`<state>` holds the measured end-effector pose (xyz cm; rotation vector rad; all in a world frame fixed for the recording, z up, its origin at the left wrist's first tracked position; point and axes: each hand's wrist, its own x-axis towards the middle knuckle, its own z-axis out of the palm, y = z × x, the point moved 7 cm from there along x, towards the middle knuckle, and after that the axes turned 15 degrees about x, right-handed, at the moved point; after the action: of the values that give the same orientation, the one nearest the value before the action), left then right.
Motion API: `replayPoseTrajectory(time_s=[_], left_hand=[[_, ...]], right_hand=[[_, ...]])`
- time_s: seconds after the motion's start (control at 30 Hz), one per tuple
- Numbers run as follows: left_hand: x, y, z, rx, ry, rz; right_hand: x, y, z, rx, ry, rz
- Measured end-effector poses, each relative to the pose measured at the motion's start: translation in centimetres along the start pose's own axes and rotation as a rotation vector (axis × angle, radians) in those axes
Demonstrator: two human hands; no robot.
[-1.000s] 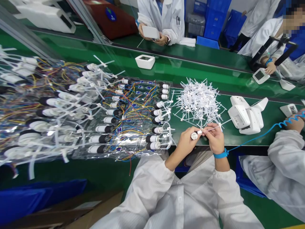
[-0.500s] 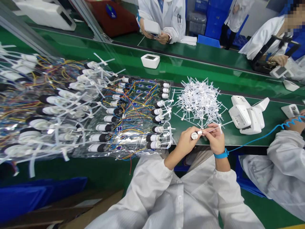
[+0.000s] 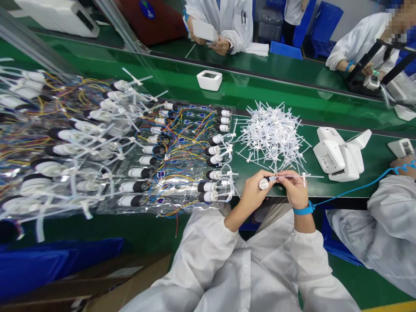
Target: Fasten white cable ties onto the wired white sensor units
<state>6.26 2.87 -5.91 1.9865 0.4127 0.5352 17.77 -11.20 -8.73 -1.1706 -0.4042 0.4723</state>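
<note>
My left hand is closed around a small cylindrical pump with a round white end and a dark band. In my right hand, thumb and fingers pinch a thin white tube with a connector, whose free ends stick out to the right. The fingertips of both hands nearly meet by the pump's nozzle; whether the tube is seated on it cannot be made out. Just beyond the hands lies a pile of white tubes with connectors. A blue wrist strap circles my right wrist.
Rows of wired pumps in clear plastic trays cover the left side. White device housings are stacked at right, beside a coiled blue cord. A white device rests on the green belt. Co-workers sit opposite and at right.
The tube's connector and free ends now show more clearly right of my right hand. Both hands stay close together at the pump. On the belt, the white device has shifted slightly right.
</note>
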Motion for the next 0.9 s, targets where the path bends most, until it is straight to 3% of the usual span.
replayPoseTrajectory(time_s=[0.53, 0.7, 0.9], left_hand=[[-0.3, 0.0, 0.0, 0.051, -0.002, 0.141], [-0.3, 0.0, 0.0, 0.040, 0.000, 0.134], [-0.1, -0.2, 0.0, 0.013, 0.016, 0.066]], right_hand=[[0.0, -2.0, 1.4, -0.154, -0.134, -0.115], [0.4, -1.9, 1.6, -0.158, -0.180, -0.087], [0.5, -0.4, 0.9, 0.006, -0.119, 0.009]])
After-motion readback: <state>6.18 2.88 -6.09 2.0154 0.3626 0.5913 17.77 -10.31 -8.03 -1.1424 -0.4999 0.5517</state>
